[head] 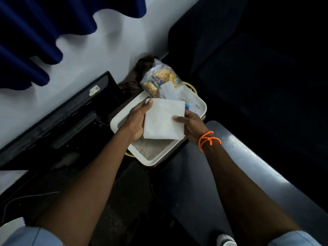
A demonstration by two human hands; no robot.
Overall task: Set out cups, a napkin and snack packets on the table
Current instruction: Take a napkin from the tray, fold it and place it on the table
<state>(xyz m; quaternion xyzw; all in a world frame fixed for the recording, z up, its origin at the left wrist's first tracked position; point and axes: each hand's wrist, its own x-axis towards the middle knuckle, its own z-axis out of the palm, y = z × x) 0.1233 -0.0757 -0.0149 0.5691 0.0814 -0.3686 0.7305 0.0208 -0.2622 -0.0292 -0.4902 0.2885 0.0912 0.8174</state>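
Observation:
A folded white napkin is held flat between both hands above a white tray. My left hand grips its left edge, thumb on top near the upper corner. My right hand, an orange bead bracelet at the wrist, pinches the right edge. Past the napkin, at the tray's far end, a clear plastic bag of snack packets stands with white paper pieces beside it. No cups are clearly in view.
A dark blue-grey table surface runs along the right. A black case or box lies open at the left against a white wall. A blue curtain hangs top left. A dark seat fills the upper right.

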